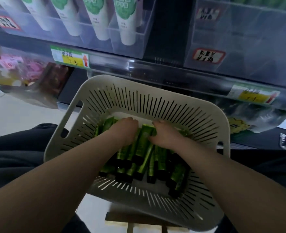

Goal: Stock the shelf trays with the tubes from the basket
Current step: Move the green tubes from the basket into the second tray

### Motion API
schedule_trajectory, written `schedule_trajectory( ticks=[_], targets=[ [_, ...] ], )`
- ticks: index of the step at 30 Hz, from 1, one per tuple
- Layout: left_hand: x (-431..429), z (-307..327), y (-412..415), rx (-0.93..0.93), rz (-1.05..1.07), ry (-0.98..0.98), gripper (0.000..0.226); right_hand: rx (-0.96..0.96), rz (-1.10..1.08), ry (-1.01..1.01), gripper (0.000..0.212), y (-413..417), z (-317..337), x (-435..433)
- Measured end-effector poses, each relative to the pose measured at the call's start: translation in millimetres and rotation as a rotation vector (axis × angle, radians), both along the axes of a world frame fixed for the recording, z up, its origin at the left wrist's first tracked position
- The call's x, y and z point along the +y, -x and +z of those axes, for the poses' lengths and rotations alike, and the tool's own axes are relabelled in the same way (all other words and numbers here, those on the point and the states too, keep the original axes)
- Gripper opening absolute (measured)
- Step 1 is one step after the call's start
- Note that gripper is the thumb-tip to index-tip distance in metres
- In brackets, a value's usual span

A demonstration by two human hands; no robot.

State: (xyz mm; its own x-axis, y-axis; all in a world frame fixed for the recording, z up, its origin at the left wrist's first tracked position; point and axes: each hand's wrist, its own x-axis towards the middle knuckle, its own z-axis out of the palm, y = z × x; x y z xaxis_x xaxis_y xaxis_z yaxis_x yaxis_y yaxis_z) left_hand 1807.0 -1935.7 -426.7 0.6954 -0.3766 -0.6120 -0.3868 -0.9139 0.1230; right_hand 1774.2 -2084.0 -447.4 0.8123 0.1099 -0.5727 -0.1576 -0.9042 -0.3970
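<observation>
- Reaching in from the near edge on two bare forearms, down into the basket.
- Curling the fingers of the right hand (164,135) over the crimped end of one of the green plastic tubes with black caps (142,148), thumb pressing its side: pinching it, by the look.
- Tucking the fingers of the left hand (124,130) down among the far ends of the tubes; hiding the fingertips, so cannot tell whether gripping or only raking.
- Lying heaped, caps toward the camera, in the pale slotted plastic basket (68,118) sitting between dark-clad legs, just below the shelf.
- Waiting above, well apart: clear plastic shelf trays (130,51), the left one holding white-and-green tubes (125,19), the right-hand tray (239,47) looking mostly bare.
- Gathering a handful, seemingly; stocking hardly begun, judging by the full basket.
- Needing next: firming the hold on a few tubes, lifting clear of the rim, carrying up to a tray with room.
</observation>
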Motion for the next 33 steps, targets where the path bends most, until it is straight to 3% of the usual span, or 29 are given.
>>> schedule_trajectory(
  ticks=[6, 16, 19, 25, 33],
  targets=[
    [0, -21, -21, 0.03, -0.02, -0.057, 0.035, 0.007, -0.005, -0.014, 0.042, -13, -26, 10],
    [-9, -35, -41, 0.104, -0.033, -0.202, 0.038, -0.01, 0.063, 0.064, 0.056, -20, -44, 20],
    [-8, -34, -45, 0.087, -0.033, -0.148, 0.027, -0.023, 0.062, 0.063, 0.057, -21, -43, 19],
    [-6, -27, -42, 0.087, 0.071, -0.101, 0.037, -0.071, 0.037, 0.042, 0.054, -20, -38, 21],
    [7, -5, -36, 0.071, 0.12, -0.013, 0.032, 0.048, -0.146, -0.041, 0.048, -19, -23, 15]
  ],
)
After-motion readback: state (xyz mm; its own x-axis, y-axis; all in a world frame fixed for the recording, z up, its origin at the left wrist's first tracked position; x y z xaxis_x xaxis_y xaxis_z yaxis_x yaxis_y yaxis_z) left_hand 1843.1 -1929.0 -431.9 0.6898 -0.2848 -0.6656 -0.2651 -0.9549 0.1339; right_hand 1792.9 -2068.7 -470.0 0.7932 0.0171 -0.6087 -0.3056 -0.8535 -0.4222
